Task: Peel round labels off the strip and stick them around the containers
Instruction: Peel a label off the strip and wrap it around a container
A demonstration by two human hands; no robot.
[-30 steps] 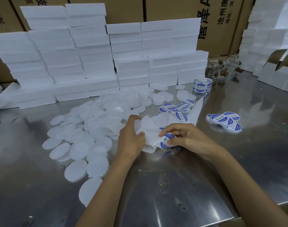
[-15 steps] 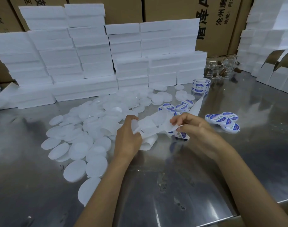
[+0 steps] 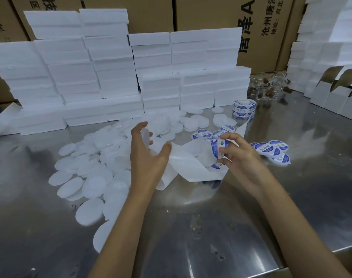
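Round label, blue and white, is pinched at its edge by the right hand above the curled backing strip on the steel bench. The left hand lifts a plain white container from the unlabelled pile, fingers curled loosely round its rim. Finished pieces lie to the right. For a clean result, the label should probably be centred over the container's face, touched down at one edge, then smoothed across so that no crease or bubble forms.
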